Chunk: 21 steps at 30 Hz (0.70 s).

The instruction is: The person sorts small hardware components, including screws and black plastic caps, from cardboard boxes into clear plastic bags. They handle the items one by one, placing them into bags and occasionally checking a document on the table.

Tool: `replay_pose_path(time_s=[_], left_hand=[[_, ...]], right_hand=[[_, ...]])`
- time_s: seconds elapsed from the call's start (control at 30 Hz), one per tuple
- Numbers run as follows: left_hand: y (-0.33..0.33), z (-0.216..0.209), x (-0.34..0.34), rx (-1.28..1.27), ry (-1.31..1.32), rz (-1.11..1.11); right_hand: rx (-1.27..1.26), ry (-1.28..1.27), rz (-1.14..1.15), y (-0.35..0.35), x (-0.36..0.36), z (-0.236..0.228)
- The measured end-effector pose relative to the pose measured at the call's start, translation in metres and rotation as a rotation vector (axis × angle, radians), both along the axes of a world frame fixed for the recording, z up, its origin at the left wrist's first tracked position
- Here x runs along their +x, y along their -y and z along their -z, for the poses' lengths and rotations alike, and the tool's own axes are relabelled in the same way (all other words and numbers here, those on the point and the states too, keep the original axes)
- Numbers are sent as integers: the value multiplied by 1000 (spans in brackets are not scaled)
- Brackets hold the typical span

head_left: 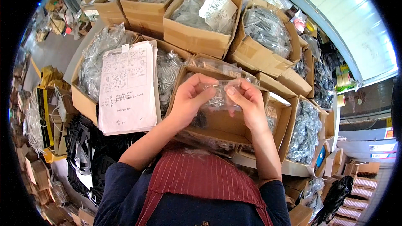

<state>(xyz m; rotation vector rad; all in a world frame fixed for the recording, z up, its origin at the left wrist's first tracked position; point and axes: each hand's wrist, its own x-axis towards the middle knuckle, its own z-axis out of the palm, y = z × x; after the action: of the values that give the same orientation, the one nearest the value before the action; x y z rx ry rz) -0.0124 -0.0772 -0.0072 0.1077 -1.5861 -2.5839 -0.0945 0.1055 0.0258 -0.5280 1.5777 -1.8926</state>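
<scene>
Between my hands is a small clear plastic bag (218, 99) with several shiny metal screws or pins in it; their exact kind is too small to make out. My left hand (193, 96) pinches the bag's left upper edge between thumb and forefinger. On the other side, the thumb and fingers of my right hand (247, 100) close on the bag's right edge. Both hands are above an open cardboard box (222, 125), whose brown bottom shows below the bag. Something dark lies at that box's left end, partly hidden by my left wrist.
A clipboard with handwritten sheets (125, 88) leans over the boxes at left. Behind stand open cartons (197, 37) of bagged metal parts. At right is a box of grey bagged pieces (304, 132). Black plastic parts (86, 155) are piled at lower left.
</scene>
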Motion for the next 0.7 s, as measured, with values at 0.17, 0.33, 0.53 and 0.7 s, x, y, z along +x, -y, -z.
replay_pose_path(time_s=[0.17, 0.33, 0.53, 0.7], left_hand=[[-2, 1, -2, 4, 22, -111], [1, 6, -3, -10, 53, -95], [2, 13, -1, -77, -1, -52], [0, 9, -1, -74, 1, -27]], right_hand=[[102, -19, 85, 3, 3, -10], [107, -13, 31, -2, 1, 1], [101, -17, -18, 2, 3, 4], [101, -60, -7, 2, 4, 10]])
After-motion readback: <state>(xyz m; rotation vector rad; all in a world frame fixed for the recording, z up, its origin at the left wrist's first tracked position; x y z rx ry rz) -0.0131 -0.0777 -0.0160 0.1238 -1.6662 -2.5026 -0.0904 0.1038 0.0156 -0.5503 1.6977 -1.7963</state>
